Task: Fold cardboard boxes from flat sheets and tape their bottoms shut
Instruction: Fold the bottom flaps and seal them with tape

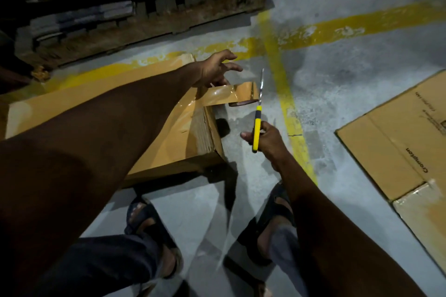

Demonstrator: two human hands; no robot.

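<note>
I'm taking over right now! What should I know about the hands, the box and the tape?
Left hand: fingers spread, resting where the tape leaves the box.
Right hand: holds the yellow scissors, blades up against the tape beside the roll.
Done: box folded, tape laid along its seam.
Left: probably snip the tape, press its end down, then start another box.

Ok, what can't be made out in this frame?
Head view throughout:
- Tape roll: mostly hidden under the stretched tape.
- Scissors in the right hand: the blades are thin and blurred, so it is unclear whether they are open or closed.
- Left hand: its palm hides whether it touches the tape.
- Box: the left forearm covers most of its top.
- Flat sheet: cut off by the right edge, and the small print is unreadable.
</note>
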